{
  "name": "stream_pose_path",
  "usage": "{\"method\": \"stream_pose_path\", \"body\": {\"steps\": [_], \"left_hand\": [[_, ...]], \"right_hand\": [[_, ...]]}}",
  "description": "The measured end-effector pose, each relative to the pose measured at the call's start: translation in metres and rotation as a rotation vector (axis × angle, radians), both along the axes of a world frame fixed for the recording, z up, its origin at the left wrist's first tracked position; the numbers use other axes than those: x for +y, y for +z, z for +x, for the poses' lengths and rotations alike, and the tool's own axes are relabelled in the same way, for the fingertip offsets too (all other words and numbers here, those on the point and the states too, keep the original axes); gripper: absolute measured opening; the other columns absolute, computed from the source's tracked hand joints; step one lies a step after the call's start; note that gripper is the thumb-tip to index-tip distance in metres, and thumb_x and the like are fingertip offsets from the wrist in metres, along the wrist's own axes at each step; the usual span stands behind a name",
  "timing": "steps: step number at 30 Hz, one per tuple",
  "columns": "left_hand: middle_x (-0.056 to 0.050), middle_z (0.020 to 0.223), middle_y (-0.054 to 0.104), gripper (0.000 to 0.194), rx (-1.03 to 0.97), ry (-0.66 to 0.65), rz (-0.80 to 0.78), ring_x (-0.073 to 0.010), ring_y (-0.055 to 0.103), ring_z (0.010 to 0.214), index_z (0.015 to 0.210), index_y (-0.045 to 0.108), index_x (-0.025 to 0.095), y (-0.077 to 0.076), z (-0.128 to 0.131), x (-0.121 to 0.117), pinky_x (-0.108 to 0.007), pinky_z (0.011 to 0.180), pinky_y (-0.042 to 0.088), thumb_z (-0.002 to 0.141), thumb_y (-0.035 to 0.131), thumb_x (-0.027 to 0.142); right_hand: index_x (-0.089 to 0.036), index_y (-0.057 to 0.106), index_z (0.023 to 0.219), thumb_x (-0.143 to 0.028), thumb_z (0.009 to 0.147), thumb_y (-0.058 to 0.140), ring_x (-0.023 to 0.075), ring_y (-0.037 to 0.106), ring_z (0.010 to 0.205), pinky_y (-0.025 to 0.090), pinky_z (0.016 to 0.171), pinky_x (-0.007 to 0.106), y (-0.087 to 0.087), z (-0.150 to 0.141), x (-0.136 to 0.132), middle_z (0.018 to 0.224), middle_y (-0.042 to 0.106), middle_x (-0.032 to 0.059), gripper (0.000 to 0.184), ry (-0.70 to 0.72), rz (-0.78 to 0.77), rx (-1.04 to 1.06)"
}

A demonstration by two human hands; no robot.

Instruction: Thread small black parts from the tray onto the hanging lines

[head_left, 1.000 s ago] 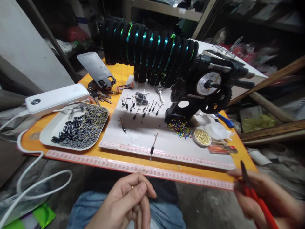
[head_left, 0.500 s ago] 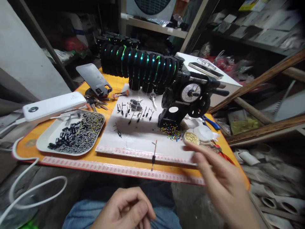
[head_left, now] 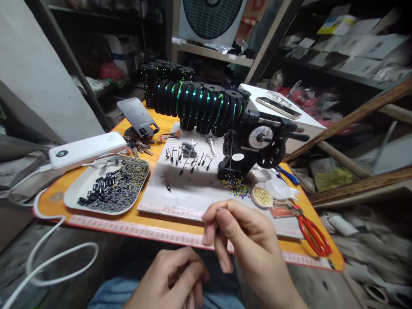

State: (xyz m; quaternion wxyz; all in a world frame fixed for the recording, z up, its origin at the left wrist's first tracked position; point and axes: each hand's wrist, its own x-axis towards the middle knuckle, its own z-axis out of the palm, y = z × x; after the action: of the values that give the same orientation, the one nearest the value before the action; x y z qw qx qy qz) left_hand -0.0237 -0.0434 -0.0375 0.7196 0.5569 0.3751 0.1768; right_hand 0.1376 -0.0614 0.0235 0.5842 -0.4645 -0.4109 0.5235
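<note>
My right hand (head_left: 244, 240) is pinched at the board's front edge, with thumb and forefinger on a thin piece whose orange tip (head_left: 227, 205) shows between them; its rest is hidden. Low in front of my lap, my left hand (head_left: 180, 279) is curled closed, and its fingers hide whatever it may hold. Several similar small pieces with black sleeves (head_left: 193, 167) lie on the white board (head_left: 157, 195). Right of them are a pile of coloured beads (head_left: 236, 185) and a round dish of gold beads (head_left: 262, 196). A white tray (head_left: 72, 199) at left holds grey and black parts.
A black winder with a dial (head_left: 260, 135) and a row of line spools (head_left: 196, 103) stands at the back. Red-handled scissors (head_left: 313, 236) lie right, near blue-handled pliers (head_left: 288, 175). A power bank (head_left: 86, 150), phone stand (head_left: 138, 118) and keys (head_left: 141, 146) are left.
My right hand has moved left from beside the gold beads and closed on the small piece standing at the board's edge. My left hand stays curled. The view has shifted slightly.
</note>
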Motion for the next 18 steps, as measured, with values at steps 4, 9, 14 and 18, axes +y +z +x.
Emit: {"method": "stream_pose_path", "body": {"steps": [4, 9, 14, 18], "left_hand": [[-0.006, 0.115, 0.071, 0.034, 0.034, 0.262, 0.444, -0.0144, 0.058, 0.062, 0.116, 0.071, 0.033, 0.012, 0.0, 0.009, -0.026, 0.065, 0.049, 0.083, 0.073, 0.027], [-0.001, 0.112, 0.069, 0.017, -0.1, 0.191, 0.449, -0.0205, 0.063, 0.095, 0.104, 0.073, 0.034, 0.034, 0.013, 0.027, -0.025, 0.076, 0.048, 0.088, 0.069, 0.033], [-0.004, 0.077, 0.067, 0.02, -0.091, -0.03, 0.3, -0.0215, 0.061, 0.077, 0.077, 0.067, 0.02, 0.024, 0.02, 0.023, -0.031, 0.073, 0.044, 0.09, 0.062, 0.035], [-0.003, 0.067, 0.059, 0.03, -0.176, -0.179, 0.084, -0.0172, 0.052, 0.063, 0.068, 0.054, 0.02, 0.002, 0.013, 0.009, -0.028, 0.06, 0.038, 0.087, 0.06, 0.043]], "right_hand": [[-0.024, 0.073, 0.096, -0.041, 0.099, 0.057, -0.0026, 0.032, 0.034, 0.017, 0.031, 0.011, -0.001, 0.004, 0.002, 0.077, 0.073, 0.0005, 0.023, 0.033, -0.06, -0.036], [-0.027, 0.077, 0.098, -0.037, 0.096, 0.062, 0.0006, 0.042, 0.042, 0.041, 0.043, 0.012, 0.001, 0.003, 0.005, 0.078, 0.073, -0.0005, 0.018, -0.001, -0.001, -0.104], [-0.021, 0.072, 0.091, -0.044, 0.091, 0.066, -0.0008, 0.041, 0.028, 0.027, 0.028, 0.008, 0.0, 0.009, 0.008, 0.068, 0.071, -0.0009, 0.024, -0.002, -0.07, 0.186], [-0.019, 0.064, 0.085, -0.049, 0.089, 0.067, 0.0036, 0.048, 0.026, 0.035, 0.028, 0.009, -0.007, 0.016, 0.009, 0.052, 0.061, -0.0059, 0.03, 0.025, -0.129, 0.307]]}}
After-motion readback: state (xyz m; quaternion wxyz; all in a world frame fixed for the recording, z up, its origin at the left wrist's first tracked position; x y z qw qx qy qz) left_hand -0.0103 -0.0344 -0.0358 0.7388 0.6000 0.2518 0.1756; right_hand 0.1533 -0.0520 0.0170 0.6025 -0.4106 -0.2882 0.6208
